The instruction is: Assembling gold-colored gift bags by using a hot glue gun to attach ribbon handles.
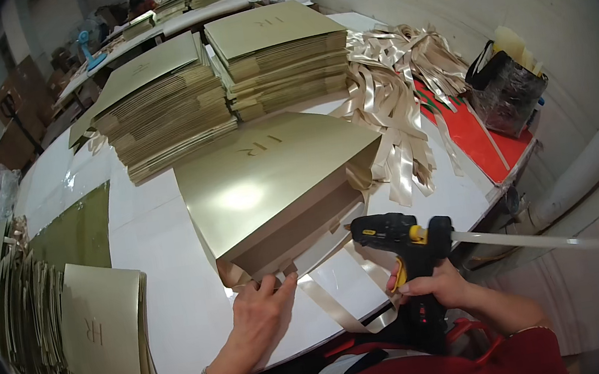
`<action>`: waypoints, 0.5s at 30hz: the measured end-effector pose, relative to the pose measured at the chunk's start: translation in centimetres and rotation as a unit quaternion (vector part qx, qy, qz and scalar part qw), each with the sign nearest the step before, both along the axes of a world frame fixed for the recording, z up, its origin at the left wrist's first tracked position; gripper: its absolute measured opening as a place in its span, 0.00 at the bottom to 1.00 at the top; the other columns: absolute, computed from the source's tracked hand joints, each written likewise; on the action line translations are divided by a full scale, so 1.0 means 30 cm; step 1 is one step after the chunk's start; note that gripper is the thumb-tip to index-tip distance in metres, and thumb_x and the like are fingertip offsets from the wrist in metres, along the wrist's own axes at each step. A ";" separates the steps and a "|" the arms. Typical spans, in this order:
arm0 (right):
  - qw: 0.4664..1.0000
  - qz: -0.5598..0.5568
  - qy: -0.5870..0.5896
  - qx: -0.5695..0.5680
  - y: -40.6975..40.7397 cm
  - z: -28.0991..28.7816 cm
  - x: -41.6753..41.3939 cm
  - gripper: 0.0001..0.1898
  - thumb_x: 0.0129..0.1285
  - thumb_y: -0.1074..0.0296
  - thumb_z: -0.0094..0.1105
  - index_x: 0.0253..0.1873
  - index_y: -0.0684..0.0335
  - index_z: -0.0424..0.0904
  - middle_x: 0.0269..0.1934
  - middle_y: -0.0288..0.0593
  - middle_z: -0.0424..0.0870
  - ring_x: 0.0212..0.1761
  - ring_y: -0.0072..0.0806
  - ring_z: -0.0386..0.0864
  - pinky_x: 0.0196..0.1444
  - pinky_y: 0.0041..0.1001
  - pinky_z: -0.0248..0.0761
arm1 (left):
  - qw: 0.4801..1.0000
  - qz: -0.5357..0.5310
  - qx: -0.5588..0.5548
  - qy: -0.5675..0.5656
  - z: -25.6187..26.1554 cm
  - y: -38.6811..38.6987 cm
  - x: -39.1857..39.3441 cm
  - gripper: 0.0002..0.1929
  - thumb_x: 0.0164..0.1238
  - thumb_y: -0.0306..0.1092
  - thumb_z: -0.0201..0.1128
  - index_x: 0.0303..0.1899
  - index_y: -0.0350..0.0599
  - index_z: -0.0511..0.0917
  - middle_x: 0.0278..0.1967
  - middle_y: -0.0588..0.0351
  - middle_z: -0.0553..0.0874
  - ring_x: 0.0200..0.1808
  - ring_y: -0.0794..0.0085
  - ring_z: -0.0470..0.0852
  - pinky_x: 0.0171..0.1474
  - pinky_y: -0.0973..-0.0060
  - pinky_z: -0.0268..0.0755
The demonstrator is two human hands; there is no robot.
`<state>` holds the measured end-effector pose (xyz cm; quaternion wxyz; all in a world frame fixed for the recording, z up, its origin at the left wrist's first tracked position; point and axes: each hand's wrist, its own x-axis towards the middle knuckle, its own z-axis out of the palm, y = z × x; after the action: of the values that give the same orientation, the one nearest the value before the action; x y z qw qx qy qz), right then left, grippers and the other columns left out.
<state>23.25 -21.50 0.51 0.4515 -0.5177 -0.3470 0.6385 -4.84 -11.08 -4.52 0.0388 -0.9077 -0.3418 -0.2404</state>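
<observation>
A gold paper bag point(270, 179) lies on its side on the white-covered table, its mouth facing me. At the lower rim of that mouth are the fingers of my left hand point(262, 311), beside one end of a loose cream satin ribbon point(329, 308). The ribbon loops down over the table's front edge. My right hand point(432, 286) grips the handle of a black and yellow hot glue gun point(396, 234). Its nozzle points left, close to the bag's mouth at the right. A long translucent glue stick point(533, 240) sticks out of the back of the gun.
Two stacks of flat gold bags point(170, 113) point(282, 58) stand behind the bag. Cut satin ribbons point(387, 101) are heaped at right, by a red sheet point(474, 135) and a plastic-wrapped holder point(508, 91) of glue sticks. More bags point(106, 331) stand at left. A wall is on the right.
</observation>
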 end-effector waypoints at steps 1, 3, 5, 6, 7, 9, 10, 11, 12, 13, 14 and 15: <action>0.999 0.022 -0.007 -0.028 0.018 0.004 0.003 0.17 0.53 0.77 0.62 0.48 0.68 0.71 0.40 0.44 0.80 0.41 0.28 0.79 0.45 0.28 0.73 | 1.000 0.009 -0.008 0.006 0.000 -0.005 0.004 0.15 0.51 0.26 0.63 0.43 0.49 0.80 0.27 0.58 0.72 0.24 0.66 0.73 0.25 0.71 0.68; 0.997 0.037 -0.064 -0.011 0.037 -0.010 0.013 0.16 0.51 0.75 0.64 0.46 0.67 0.72 0.38 0.42 0.80 0.39 0.26 0.79 0.44 0.26 0.73 | 1.000 0.017 -0.019 0.012 -0.006 -0.009 0.008 0.15 0.51 0.26 0.63 0.44 0.50 0.80 0.27 0.57 0.72 0.25 0.65 0.73 0.26 0.71 0.68; 0.983 0.033 -0.178 0.013 0.041 -0.031 0.030 0.15 0.51 0.74 0.65 0.43 0.67 0.74 0.35 0.40 0.79 0.37 0.24 0.79 0.42 0.25 0.73 | 1.000 0.016 -0.011 0.008 -0.016 -0.009 0.011 0.16 0.50 0.25 0.63 0.44 0.50 0.80 0.27 0.57 0.72 0.25 0.66 0.73 0.26 0.71 0.68; 0.983 0.036 -0.178 0.006 0.045 -0.036 0.043 0.14 0.51 0.74 0.65 0.42 0.66 0.74 0.34 0.39 0.79 0.37 0.25 0.79 0.42 0.26 0.73 | 1.000 0.016 -0.013 0.008 -0.019 -0.008 0.011 0.16 0.50 0.25 0.63 0.44 0.50 0.80 0.27 0.57 0.72 0.25 0.66 0.73 0.26 0.71 0.68; 0.983 0.037 -0.178 0.004 0.045 -0.027 0.054 0.14 0.51 0.74 0.65 0.42 0.66 0.74 0.34 0.39 0.79 0.37 0.25 0.79 0.42 0.26 0.73 | 1.000 0.023 -0.012 0.002 -0.023 -0.007 0.010 0.15 0.50 0.25 0.64 0.43 0.50 0.81 0.27 0.58 0.73 0.25 0.66 0.73 0.26 0.71 0.69; 0.994 0.049 -0.091 -0.040 0.041 0.004 0.068 0.12 0.50 0.74 0.65 0.41 0.67 0.77 0.34 0.41 0.81 0.37 0.26 0.79 0.43 0.27 0.72 | 0.999 0.031 -0.012 -0.005 -0.026 -0.008 0.010 0.15 0.49 0.25 0.65 0.41 0.50 0.81 0.27 0.58 0.74 0.25 0.66 0.74 0.26 0.70 0.69; 0.995 0.047 -0.088 -0.031 0.041 0.013 0.069 0.14 0.49 0.75 0.64 0.42 0.67 0.77 0.35 0.41 0.82 0.37 0.26 0.79 0.43 0.27 0.72 | 0.999 0.035 -0.015 -0.001 -0.026 -0.010 0.011 0.14 0.49 0.25 0.65 0.41 0.50 0.81 0.27 0.58 0.74 0.25 0.66 0.74 0.26 0.70 0.69; 0.994 0.049 -0.089 -0.033 0.047 0.024 0.064 0.14 0.49 0.75 0.64 0.42 0.67 0.77 0.35 0.41 0.82 0.37 0.26 0.79 0.43 0.27 0.72 | 0.999 0.040 -0.019 0.004 -0.025 -0.012 0.012 0.14 0.49 0.25 0.65 0.41 0.50 0.81 0.27 0.59 0.74 0.25 0.66 0.74 0.26 0.71 0.69; 0.996 0.026 -0.079 -0.021 0.057 0.037 0.053 0.14 0.50 0.76 0.65 0.43 0.67 0.75 0.35 0.41 0.81 0.38 0.26 0.80 0.42 0.26 0.73 | 0.999 0.040 -0.021 0.002 -0.025 -0.010 0.013 0.14 0.49 0.25 0.65 0.41 0.50 0.81 0.27 0.59 0.74 0.25 0.66 0.74 0.26 0.71 0.69; 0.998 0.004 -0.068 -0.009 0.069 0.049 0.046 0.15 0.50 0.76 0.65 0.44 0.67 0.74 0.35 0.41 0.80 0.38 0.25 0.80 0.42 0.26 0.74 | 0.999 0.034 -0.022 -0.001 -0.025 -0.006 0.015 0.14 0.49 0.25 0.65 0.41 0.50 0.81 0.27 0.59 0.74 0.25 0.66 0.74 0.26 0.71 0.69; 0.997 0.016 -0.068 -0.017 0.085 0.061 0.048 0.17 0.50 0.76 0.65 0.45 0.68 0.73 0.36 0.41 0.81 0.39 0.25 0.80 0.43 0.26 0.74 | 0.999 0.029 -0.024 -0.004 -0.026 -0.003 0.017 0.14 0.49 0.25 0.65 0.41 0.50 0.81 0.27 0.59 0.74 0.25 0.67 0.74 0.26 0.71 0.69; 0.997 0.016 -0.069 -0.017 0.092 0.061 0.051 0.17 0.50 0.76 0.65 0.45 0.68 0.73 0.36 0.41 0.81 0.39 0.25 0.80 0.43 0.26 0.74 | 0.999 0.029 -0.024 -0.005 -0.025 -0.003 0.016 0.14 0.49 0.25 0.65 0.41 0.50 0.81 0.27 0.59 0.74 0.25 0.67 0.74 0.26 0.71 0.69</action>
<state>24.78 -18.74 2.34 0.4072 -0.5626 -0.3748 0.6141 -4.36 -11.18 -5.27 0.0220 -0.8968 -0.3739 -0.2357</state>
